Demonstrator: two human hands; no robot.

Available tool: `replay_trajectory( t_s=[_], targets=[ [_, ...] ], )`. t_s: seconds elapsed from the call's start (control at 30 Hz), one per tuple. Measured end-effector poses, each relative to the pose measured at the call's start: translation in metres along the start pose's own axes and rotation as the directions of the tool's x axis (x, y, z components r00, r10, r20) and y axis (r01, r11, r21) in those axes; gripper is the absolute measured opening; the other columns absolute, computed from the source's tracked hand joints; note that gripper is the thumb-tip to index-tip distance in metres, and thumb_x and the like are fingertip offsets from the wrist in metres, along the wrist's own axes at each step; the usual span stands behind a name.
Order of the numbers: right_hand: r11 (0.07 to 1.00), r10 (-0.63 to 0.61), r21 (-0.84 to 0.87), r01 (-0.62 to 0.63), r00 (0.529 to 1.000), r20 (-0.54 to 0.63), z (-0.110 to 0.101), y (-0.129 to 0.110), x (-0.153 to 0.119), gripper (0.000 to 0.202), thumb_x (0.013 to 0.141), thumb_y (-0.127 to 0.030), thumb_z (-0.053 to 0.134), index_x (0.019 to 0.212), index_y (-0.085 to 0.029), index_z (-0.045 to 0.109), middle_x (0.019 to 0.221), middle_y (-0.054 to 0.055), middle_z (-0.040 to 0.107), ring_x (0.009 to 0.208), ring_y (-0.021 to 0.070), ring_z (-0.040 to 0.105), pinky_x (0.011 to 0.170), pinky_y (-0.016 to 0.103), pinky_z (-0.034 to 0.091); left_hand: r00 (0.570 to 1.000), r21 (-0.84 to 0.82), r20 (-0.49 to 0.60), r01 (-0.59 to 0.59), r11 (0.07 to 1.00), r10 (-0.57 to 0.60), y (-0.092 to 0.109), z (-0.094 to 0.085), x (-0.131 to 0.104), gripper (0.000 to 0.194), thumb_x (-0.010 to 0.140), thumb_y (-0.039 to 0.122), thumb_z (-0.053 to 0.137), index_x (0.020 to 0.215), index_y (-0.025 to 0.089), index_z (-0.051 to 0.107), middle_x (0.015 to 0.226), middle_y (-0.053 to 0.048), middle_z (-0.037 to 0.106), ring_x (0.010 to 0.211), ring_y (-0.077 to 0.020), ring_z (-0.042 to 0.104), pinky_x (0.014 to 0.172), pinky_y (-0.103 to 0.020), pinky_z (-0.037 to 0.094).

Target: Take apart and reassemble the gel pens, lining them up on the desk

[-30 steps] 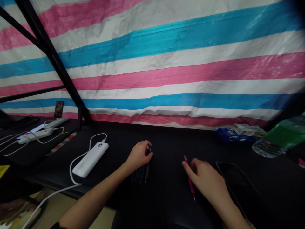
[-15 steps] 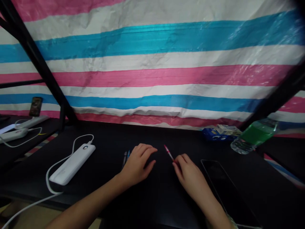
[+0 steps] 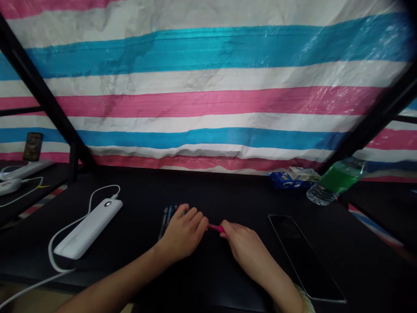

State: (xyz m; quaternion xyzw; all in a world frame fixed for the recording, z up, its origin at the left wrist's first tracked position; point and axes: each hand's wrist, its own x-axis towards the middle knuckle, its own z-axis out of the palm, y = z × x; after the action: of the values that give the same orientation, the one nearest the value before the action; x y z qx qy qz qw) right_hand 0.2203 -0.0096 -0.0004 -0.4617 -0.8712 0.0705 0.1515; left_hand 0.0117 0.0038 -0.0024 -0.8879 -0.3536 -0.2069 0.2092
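A slim pen [image 3: 214, 227] with a pink end spans the gap between my two hands, roughly level above the black desk. My left hand [image 3: 184, 230] is closed, its curled fingers round the pen's left end, which is hidden. At the other end, my right hand [image 3: 244, 245] pinches the pink part between thumb and fingers. Just left of and behind my left hand lie several pens side by side, among them a dark pen [image 3: 163, 221] and a blue pen [image 3: 170, 213]. My left hand partly covers them.
A white power bank [image 3: 87, 230] with a cable lies on the left. To the right are a dark tablet-like device [image 3: 306, 256], a blue packet [image 3: 282, 180] and a tilted bottle with a green label [image 3: 339, 180]. Striped sheeting [image 3: 208, 104] hangs behind the black desk [image 3: 143, 187].
My left hand has closed round one end of the pen. My right hand has moved left and now holds the pen sideways by its pink end. The view has shifted slightly right.
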Motion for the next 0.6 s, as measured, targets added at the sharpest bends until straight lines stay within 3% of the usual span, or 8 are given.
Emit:
replay_trajectory(
  t_s=[0.1, 0.23, 0.47, 0.53, 0.6],
  targets=[
    [0.994, -0.014, -0.108, 0.014, 1.000, -0.003, 0.001, -0.001, 0.001, 0.020, 0.087, 0.000, 0.047, 0.087, -0.018, 0.055, 0.080, 0.003, 0.069, 0.074, 0.0205, 0.066, 0.059, 0.028, 0.039, 0.975, -0.056, 0.215, 0.061, 0.997, -0.048, 0.004, -0.003, 0.000, 0.016, 0.091, 0.015, 0.044, 0.081, 0.017, 0.056, 0.070, -0.003, 0.064, 0.059, -0.0196, 0.058, 0.062, -0.034, 0.040],
    [0.977, -0.040, -0.212, 0.037, 0.999, -0.010, -0.001, -0.004, 0.002, 0.019, 0.085, -0.001, 0.050, 0.082, -0.019, 0.056, 0.075, 0.002, 0.067, 0.070, 0.0199, 0.062, 0.057, 0.029, 0.035, 0.894, -0.115, 0.436, 0.169, 0.979, -0.103, 0.007, -0.010, 0.002, 0.016, 0.093, 0.020, 0.043, 0.085, 0.017, 0.056, 0.071, -0.004, 0.068, 0.054, -0.0203, 0.061, 0.052, -0.029, 0.035],
    [0.956, -0.096, -0.289, 0.053, 0.986, -0.136, 0.005, -0.005, 0.002, 0.014, 0.084, -0.006, 0.058, 0.083, -0.019, 0.061, 0.075, 0.004, 0.067, 0.074, 0.0217, 0.060, 0.060, 0.030, 0.037, 0.805, -0.321, 0.580, 0.363, 0.875, -0.122, -0.004, -0.019, 0.005, 0.030, 0.095, 0.024, 0.041, 0.070, 0.019, 0.056, 0.063, 0.000, 0.064, 0.062, -0.0168, 0.062, 0.055, -0.025, 0.034],
    [0.960, -0.129, -0.273, 0.064, 0.965, -0.227, 0.004, -0.004, 0.002, 0.013, 0.088, -0.010, 0.058, 0.092, -0.020, 0.064, 0.081, 0.005, 0.068, 0.083, 0.0242, 0.060, 0.065, 0.030, 0.040, 0.805, -0.386, 0.579, 0.411, 0.826, -0.129, -0.008, -0.018, 0.004, 0.032, 0.096, 0.024, 0.040, 0.068, 0.019, 0.055, 0.061, 0.002, 0.061, 0.060, -0.0143, 0.060, 0.055, -0.023, 0.033],
    [0.988, -0.092, -0.147, 0.048, 0.948, -0.306, 0.001, -0.003, 0.001, 0.016, 0.092, -0.020, 0.056, 0.106, -0.021, 0.064, 0.088, 0.007, 0.068, 0.089, 0.0250, 0.060, 0.069, 0.031, 0.043, 0.838, -0.377, 0.517, 0.406, 0.833, -0.174, -0.010, -0.016, 0.002, 0.029, 0.097, 0.023, 0.039, 0.074, 0.019, 0.056, 0.064, 0.002, 0.062, 0.060, -0.0142, 0.059, 0.055, -0.023, 0.033]
  ],
)
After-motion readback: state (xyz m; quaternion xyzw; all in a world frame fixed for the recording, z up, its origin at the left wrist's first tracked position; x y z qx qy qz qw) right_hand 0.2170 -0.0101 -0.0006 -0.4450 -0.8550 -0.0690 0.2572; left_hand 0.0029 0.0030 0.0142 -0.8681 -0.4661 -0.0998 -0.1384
